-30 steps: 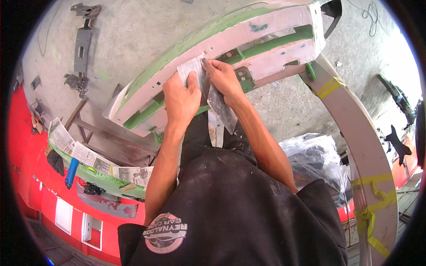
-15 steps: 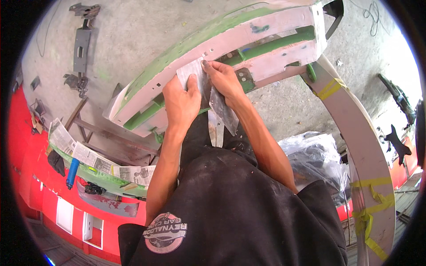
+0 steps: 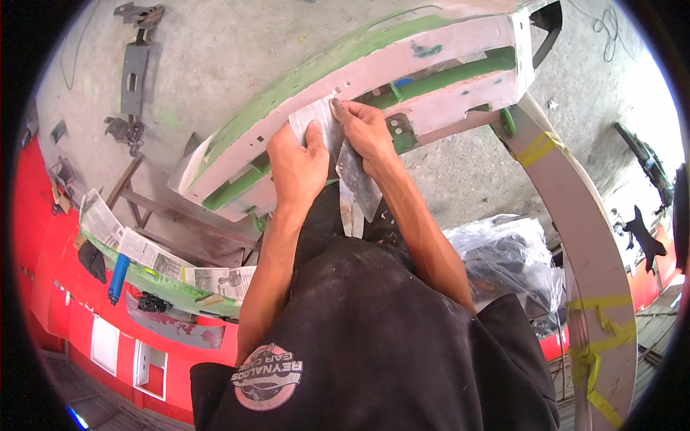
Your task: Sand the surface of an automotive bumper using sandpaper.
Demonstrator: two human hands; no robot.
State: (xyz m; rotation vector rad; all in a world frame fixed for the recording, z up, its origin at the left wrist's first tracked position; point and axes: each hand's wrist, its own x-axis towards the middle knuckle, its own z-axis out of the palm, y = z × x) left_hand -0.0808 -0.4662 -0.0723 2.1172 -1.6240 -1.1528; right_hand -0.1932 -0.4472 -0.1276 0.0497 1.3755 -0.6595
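Observation:
Both my hands pinch a worn grey sheet of what looks like sandpaper (image 3: 310,116) in front of a car bumper. My left hand (image 3: 297,169) is closed on its left edge, with the thumb lying over the pale face. At the upper right corner, my right hand (image 3: 368,135) grips it between thumb and fingers. A darker flap of the sheet (image 3: 359,188) hangs below my right hand, beside the wrist; whether it is one folded piece or a second one, I cannot tell. Just beyond is the pale pink and green bumper (image 3: 302,85), with slots and square holes.
Another bumper (image 3: 586,208) with yellow tape curves along the right. Clear plastic wrapping (image 3: 503,251) lies beside my right arm. At left, newspaper sheets (image 3: 154,255) rest on a green part near a blue cylinder (image 3: 118,279). A grey metal bracket (image 3: 133,79) lies on the concrete floor.
Almost nothing differs. The surroundings sit slightly shifted in the view, and both hands keep the same hold on the sandpaper.

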